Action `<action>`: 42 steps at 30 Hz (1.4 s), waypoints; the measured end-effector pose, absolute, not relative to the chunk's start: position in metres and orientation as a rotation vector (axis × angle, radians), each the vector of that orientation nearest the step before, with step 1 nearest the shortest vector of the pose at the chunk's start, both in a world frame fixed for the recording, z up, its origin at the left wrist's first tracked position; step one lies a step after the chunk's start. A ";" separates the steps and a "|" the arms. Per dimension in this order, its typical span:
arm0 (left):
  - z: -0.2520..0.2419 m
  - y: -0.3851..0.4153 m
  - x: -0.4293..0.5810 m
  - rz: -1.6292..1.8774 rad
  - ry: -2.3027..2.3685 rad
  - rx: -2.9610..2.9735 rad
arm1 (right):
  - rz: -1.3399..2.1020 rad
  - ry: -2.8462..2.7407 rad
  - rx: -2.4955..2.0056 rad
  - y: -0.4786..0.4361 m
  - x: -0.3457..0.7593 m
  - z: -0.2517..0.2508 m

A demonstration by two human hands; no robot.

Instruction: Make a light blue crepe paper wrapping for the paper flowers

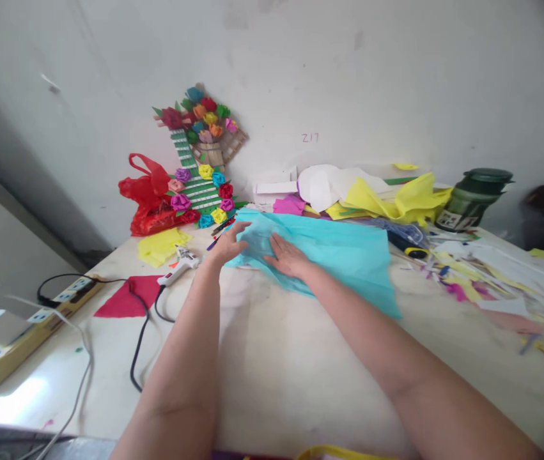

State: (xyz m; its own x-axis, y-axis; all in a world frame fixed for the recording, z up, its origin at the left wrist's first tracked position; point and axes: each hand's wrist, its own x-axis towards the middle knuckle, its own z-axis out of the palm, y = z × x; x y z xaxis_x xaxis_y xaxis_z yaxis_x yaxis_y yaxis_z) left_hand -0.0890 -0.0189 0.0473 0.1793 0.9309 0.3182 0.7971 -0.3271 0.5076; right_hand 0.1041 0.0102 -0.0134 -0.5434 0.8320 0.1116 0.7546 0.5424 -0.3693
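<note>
A large sheet of turquoise crepe-like paper (348, 246) lies across the back middle of the table, a bit wrinkled. My right hand (288, 257) rests flat on it with the fingers spread. At the sheet's left end is my left hand (229, 244), its thumb and fingers apart and curved around a raised part of the paper. Something pale and rounded shows through the sheet between both hands; I cannot make out what it is. Close to my left wrist lies a white glue gun (178, 268) with a black cord.
A power strip (55, 313) runs along the left edge, with cords over the table. Paper flowers on a frame (199, 172), a red plastic bag (149, 198) and yellow paper (401, 198) stand at the back. A green bottle (473, 201) and paper scraps (502, 287) occupy the right.
</note>
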 end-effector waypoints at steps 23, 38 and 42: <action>0.023 -0.054 -0.094 0.696 1.760 2.615 | 0.421 -2.650 -1.374 0.016 0.103 -0.003; 0.007 -0.053 -0.109 0.653 1.815 2.408 | 0.400 -2.736 -1.280 0.022 0.112 -0.003; 0.011 -0.055 -0.109 0.610 1.831 2.421 | 0.395 -2.735 -1.269 0.023 0.113 -0.006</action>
